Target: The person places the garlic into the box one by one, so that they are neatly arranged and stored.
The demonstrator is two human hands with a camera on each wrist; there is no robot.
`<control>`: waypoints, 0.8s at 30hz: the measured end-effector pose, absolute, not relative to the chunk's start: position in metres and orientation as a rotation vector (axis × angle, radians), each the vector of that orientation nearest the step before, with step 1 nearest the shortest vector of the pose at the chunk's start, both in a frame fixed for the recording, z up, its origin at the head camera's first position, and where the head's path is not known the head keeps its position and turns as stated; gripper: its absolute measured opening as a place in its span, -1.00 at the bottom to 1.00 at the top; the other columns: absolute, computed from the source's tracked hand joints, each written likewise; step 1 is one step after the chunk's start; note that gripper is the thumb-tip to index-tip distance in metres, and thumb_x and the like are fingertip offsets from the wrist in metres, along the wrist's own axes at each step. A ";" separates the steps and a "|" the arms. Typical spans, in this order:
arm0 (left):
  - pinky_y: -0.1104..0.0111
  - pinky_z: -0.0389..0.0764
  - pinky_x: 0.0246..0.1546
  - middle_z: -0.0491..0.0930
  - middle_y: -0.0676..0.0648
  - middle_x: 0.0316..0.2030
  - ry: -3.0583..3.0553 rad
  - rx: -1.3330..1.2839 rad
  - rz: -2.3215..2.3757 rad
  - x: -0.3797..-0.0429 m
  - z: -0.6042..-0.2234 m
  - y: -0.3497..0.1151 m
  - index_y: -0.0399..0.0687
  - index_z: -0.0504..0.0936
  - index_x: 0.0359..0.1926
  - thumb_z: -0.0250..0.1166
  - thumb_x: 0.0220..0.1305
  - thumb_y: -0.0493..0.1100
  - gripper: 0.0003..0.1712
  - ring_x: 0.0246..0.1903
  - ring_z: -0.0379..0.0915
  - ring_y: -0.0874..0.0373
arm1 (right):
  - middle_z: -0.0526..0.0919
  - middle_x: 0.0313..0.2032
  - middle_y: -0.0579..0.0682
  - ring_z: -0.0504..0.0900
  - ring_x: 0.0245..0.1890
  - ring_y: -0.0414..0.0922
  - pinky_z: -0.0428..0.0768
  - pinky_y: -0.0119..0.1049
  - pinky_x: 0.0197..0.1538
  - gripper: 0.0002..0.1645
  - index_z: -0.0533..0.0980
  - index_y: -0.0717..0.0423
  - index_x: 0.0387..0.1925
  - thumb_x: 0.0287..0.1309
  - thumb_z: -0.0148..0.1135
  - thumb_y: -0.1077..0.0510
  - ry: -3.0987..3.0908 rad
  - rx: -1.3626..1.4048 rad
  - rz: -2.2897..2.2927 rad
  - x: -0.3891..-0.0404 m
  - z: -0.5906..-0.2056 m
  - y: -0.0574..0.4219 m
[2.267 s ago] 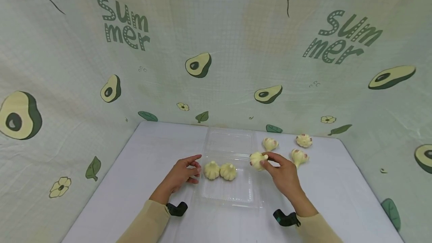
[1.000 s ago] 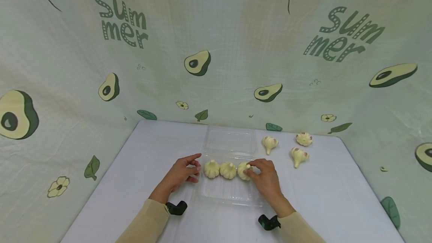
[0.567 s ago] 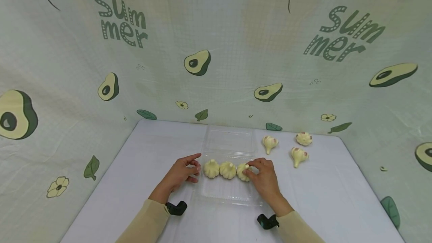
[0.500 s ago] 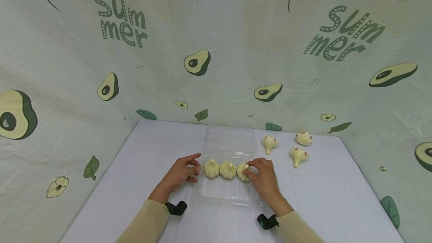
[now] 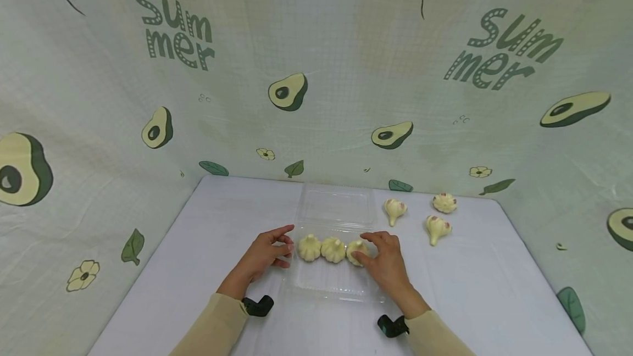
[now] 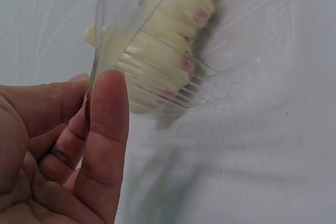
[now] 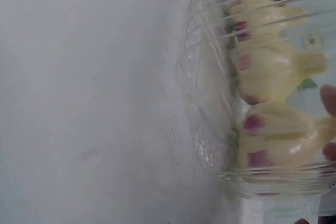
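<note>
A clear plastic clamshell container (image 5: 326, 283) lies unfolded on the table, its lid (image 5: 336, 205) at the back. Three garlic bulbs stand in its base in a row, stems up: a left bulb (image 5: 309, 248), a middle bulb (image 5: 333, 250) and a right bulb (image 5: 354, 252). My left hand (image 5: 267, 254) pinches the container's left rim (image 6: 100, 30) between thumb and finger. Around the right bulb's stem, my right hand (image 5: 388, 262) has thumb and forefinger spread apart. In the right wrist view only its fingertips (image 7: 329, 98) show, beside the stem.
Farther right on the table are three more garlic bulbs: one near the lid (image 5: 395, 211), one at the back (image 5: 444, 202) and one nearer (image 5: 438, 229). A printed curtain (image 5: 336, 70) hangs behind and beside the table (image 5: 475, 290).
My right hand has carried the third bulb from the container's right side into the row, then spread its thumb and forefinger off the stem. My left hand has stayed at the rim.
</note>
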State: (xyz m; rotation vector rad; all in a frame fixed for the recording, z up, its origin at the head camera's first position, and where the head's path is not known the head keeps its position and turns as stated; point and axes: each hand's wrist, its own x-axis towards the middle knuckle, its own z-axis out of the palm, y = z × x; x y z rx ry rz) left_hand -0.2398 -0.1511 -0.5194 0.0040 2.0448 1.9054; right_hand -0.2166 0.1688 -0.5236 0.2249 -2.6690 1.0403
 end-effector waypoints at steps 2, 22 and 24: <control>0.24 0.81 -0.27 0.50 -0.13 -0.02 2.047 -0.001 1.904 -0.240 -0.519 -0.151 -0.10 0.35 0.58 0.32 0.45 -0.35 -0.26 -0.22 0.62 0.10 | 0.64 0.02 0.09 0.48 0.07 0.05 0.57 -0.02 0.06 -0.45 0.67 0.11 0.14 0.14 0.61 0.04 -2.688 0.209 1.095 -0.216 -0.521 0.171; 0.30 0.76 -0.29 0.51 -0.17 0.05 1.965 0.030 1.884 -0.239 -0.523 -0.155 0.05 0.26 0.64 0.31 0.44 -0.38 -0.16 -0.21 0.57 0.11 | 0.66 0.06 0.16 0.55 0.07 0.07 0.60 0.00 0.08 -0.47 0.62 0.16 0.20 0.31 0.47 0.00 -2.658 0.185 1.250 -0.216 -0.520 0.177; 0.31 0.76 -0.30 0.51 -0.19 0.11 1.976 0.030 1.880 -0.239 -0.522 -0.155 0.04 0.27 0.63 0.31 0.43 -0.39 -0.16 -0.23 0.57 0.12 | 0.66 0.06 0.17 0.55 0.07 0.08 0.60 -0.01 0.08 -0.49 0.62 0.16 0.20 0.32 0.47 0.01 -2.661 0.183 1.267 -0.216 -0.520 0.178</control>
